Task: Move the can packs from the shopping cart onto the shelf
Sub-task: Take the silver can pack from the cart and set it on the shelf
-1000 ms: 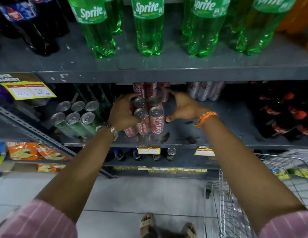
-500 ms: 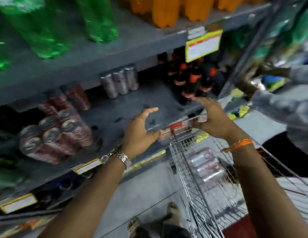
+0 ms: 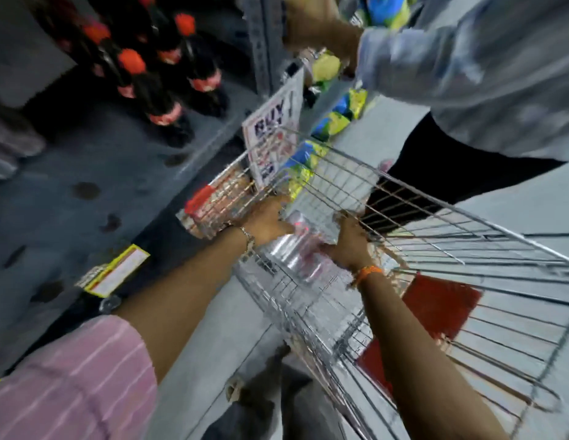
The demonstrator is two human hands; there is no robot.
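Note:
The picture is blurred by motion. A wire shopping cart stands to the right of the grey shelf. Inside the cart lies a shrink-wrapped pack of silver cans. My left hand reaches over the cart's near wall and presses on the pack's left side. On the pack's right side rests my right hand, with an orange wristband. Both hands clasp the pack, which lies low in the cart.
Dark cola bottles with red caps stand at the back of the shelf. A "BUY" sign hangs at the shelf's end. Another person in a pale shirt stands just beyond the cart. Yellow-blue packets lie nearby. A red panel is in the cart.
My hands left the red can pack on the shelf, swung right with my head and dropped into the cart, where they now clasp a silver can pack.

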